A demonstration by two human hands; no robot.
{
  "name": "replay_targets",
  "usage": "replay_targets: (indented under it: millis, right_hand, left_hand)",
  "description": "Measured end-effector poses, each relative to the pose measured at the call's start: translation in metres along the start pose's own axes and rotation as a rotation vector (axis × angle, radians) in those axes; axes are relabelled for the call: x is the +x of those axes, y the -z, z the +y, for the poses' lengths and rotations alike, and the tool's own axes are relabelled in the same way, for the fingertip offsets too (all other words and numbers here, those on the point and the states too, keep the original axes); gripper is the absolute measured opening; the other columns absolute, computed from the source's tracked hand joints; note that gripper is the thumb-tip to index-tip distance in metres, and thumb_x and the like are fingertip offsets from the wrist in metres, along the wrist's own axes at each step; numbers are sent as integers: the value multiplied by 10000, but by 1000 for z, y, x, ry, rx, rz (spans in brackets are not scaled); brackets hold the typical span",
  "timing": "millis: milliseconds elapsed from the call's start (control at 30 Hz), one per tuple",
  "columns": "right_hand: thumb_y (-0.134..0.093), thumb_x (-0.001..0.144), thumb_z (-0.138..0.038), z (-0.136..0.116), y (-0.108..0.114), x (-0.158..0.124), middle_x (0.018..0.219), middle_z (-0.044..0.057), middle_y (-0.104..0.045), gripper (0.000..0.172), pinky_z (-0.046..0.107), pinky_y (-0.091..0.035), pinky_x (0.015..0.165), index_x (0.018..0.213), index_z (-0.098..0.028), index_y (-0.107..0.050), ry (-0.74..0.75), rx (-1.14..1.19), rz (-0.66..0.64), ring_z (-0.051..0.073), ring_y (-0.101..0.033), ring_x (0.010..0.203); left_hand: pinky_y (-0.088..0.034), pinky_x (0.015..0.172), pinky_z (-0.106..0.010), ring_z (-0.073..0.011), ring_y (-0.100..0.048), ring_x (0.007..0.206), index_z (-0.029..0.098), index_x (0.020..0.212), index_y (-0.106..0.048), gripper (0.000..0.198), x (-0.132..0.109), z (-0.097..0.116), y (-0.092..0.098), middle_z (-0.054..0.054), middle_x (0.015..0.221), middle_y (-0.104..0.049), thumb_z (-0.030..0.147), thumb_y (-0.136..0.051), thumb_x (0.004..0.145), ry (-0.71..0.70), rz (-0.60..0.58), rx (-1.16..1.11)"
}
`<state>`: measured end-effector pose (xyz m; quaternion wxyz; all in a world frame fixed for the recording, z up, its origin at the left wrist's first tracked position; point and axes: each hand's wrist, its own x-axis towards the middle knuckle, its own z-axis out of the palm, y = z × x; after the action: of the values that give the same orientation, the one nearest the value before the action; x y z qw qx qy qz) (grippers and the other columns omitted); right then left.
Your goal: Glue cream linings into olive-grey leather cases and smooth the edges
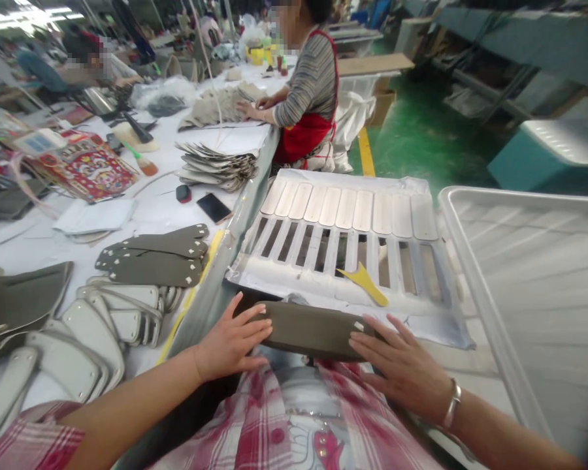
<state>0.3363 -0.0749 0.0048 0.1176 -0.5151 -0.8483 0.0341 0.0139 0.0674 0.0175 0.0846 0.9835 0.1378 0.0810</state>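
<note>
A dark olive fabric piece, with small white tabs near its ends, lies across the near edge of the work surface. My left hand rests on its left end, fingers spread and stretched. On the right end my right hand lies with its fingers extended flat. Neither hand wraps around the piece; its underside is hidden. Just beyond it is a slotted board with a row of pale rounded strips. A yellow forked tool sits across the board's slots.
Left, on the white table, are olive pieces with white tabs, pale curved panels, a phone and stacked pieces. A large white bin stands right. A co-worker in a red apron works farther along the table.
</note>
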Motion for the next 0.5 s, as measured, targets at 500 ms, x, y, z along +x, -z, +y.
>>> replay_targets:
  millis: [500]
  right_hand:
    - [-461, 794, -387, 7, -40, -4, 1085, 78, -615, 404, 375, -461, 890, 1126, -169, -532, -870, 1007, 128, 218, -580, 987]
  left_hand:
    - [-344, 1046, -395, -243, -477, 1185, 161, 1274, -445, 548, -9, -4, -48, -97, 1262, -531, 395, -567, 794, 982, 211, -1213]
